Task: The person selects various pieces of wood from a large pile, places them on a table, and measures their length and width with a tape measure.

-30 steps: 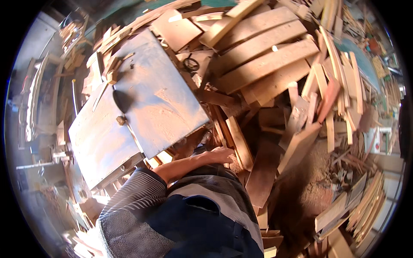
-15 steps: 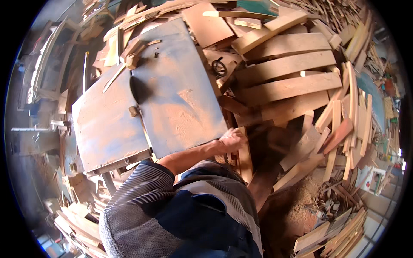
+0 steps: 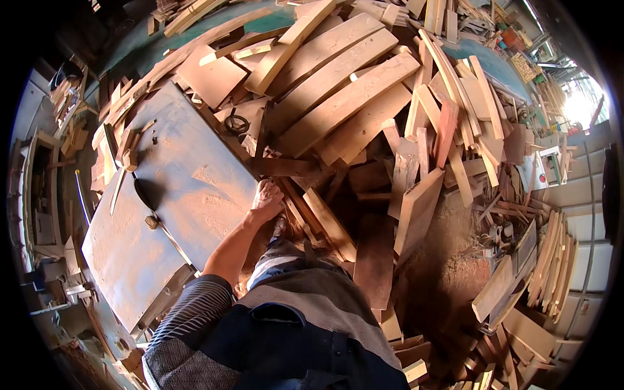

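My left hand (image 3: 268,200) reaches forward from a striped sleeve (image 3: 195,305) and lies at the right edge of a dusty blue-grey saw table (image 3: 188,188). Its fingers touch the table edge and the ends of dark wooden strips (image 3: 305,214) leaning beside it. Whether the fingers grip anything is not clear. A big heap of pale planks (image 3: 344,97) lies just beyond the hand. My right hand is out of sight.
Small wood offcuts (image 3: 127,153) and a slot with a blade guard (image 3: 140,192) sit on the saw table. Boards and scraps (image 3: 416,201) cover the floor to the right, over sawdust (image 3: 448,273). More stacked boards (image 3: 552,260) lean at the far right. Shelving (image 3: 45,195) stands at the left.
My left hand has moved forward along the table's right edge toward the plank heap. My head has turned, so the table and the pile sit differently in view.
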Available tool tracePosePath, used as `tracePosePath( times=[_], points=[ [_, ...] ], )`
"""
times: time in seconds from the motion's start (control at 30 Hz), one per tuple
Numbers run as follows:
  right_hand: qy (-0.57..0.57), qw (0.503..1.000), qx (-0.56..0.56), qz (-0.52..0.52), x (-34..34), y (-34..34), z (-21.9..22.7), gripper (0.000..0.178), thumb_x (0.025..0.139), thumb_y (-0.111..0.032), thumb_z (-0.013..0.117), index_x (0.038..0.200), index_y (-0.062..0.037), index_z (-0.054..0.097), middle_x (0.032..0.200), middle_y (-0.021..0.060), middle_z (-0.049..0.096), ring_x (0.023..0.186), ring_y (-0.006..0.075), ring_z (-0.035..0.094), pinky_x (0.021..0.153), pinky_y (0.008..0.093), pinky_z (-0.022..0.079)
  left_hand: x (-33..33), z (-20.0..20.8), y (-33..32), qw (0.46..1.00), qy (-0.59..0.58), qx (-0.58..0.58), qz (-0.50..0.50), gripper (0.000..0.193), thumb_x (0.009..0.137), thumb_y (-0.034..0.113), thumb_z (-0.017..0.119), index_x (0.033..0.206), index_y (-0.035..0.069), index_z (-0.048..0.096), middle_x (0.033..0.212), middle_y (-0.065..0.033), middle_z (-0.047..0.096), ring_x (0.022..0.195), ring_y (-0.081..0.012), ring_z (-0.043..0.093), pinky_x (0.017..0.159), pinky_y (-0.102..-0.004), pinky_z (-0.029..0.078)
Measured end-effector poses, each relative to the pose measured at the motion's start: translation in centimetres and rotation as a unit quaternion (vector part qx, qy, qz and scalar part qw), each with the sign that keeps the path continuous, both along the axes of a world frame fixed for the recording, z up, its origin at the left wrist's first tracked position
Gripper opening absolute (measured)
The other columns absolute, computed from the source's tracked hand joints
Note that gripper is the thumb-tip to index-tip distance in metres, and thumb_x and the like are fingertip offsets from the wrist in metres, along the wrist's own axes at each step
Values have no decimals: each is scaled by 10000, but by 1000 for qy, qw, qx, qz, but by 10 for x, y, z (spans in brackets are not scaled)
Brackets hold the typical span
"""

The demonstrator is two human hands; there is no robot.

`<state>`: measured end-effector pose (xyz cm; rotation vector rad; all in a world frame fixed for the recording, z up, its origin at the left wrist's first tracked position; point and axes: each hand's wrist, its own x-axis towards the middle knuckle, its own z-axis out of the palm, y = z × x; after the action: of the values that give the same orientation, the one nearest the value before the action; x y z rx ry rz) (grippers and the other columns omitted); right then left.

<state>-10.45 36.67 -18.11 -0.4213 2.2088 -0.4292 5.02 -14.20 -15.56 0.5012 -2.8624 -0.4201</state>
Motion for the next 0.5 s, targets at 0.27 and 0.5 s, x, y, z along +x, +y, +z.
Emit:
tracePosePath(
  times=[0.27, 0.5],
  points=[
    [-30, 999, 3, -33, 58, 71, -102, 408, 867, -393, 580, 769, -18, 709, 781, 246, 693, 773, 388, 706, 669, 482, 504, 5, -17, -5, 991, -131, 13, -1, 434, 669, 187, 780, 1090, 99, 719, 1140, -89, 605, 1211, -332, 455, 1116, -534, 256],
    [-17, 998, -38, -37, 79, 71, -155, 404, 865, -390, 578, 763, -21, 709, 775, 243, 691, 766, 387, 704, 661, 483, 500, -5, -24, -4, 989, -144, -20, -22, 463, 643, 226, 805, 1089, 127, 735, 1187, -75, 586, 1230, -337, 424, 1134, -519, 235]
  ],
)
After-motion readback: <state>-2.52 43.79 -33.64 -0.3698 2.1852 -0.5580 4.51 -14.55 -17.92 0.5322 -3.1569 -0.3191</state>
